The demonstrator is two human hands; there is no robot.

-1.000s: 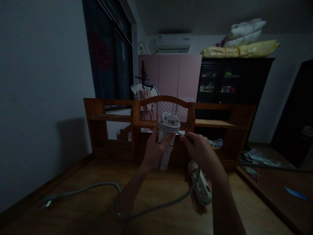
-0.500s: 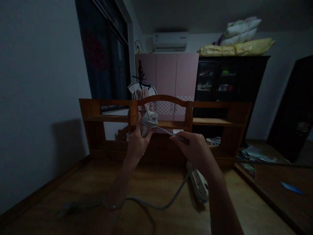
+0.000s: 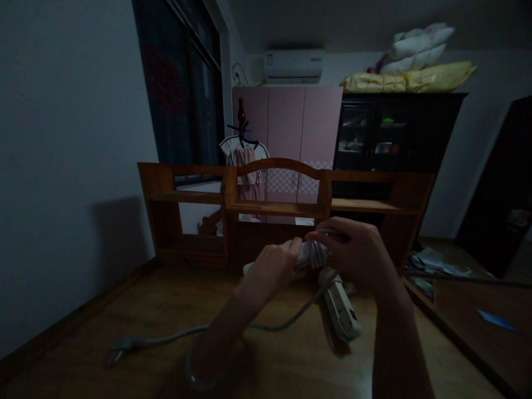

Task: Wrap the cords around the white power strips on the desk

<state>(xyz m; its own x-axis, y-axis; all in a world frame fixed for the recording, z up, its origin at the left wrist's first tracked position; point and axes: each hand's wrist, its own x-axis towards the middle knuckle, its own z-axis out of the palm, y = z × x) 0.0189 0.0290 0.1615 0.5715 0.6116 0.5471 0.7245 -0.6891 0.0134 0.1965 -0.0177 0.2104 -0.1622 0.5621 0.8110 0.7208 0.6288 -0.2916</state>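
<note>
White oblong plastic power strip [image 3: 305,257] slanting at frame centre, grey cord [image 3: 274,329] circling one end, left hand [image 3: 278,261]'s grip clasping strip, right hand [image 3: 355,244]'s grip pinching cord.

From where I stand, a broad yellowish-brown wooden board [image 3: 174,299] carries everything, with a dark raised wooden edging [image 3: 453,336] along its right side. On it, right of the middle, a long white plastic power strip [image 3: 341,311] lies aslant. Over to the left rests a grey pronged plug [image 3: 121,347], its slim grey cord [image 3: 178,334] trailing rightward.
</note>
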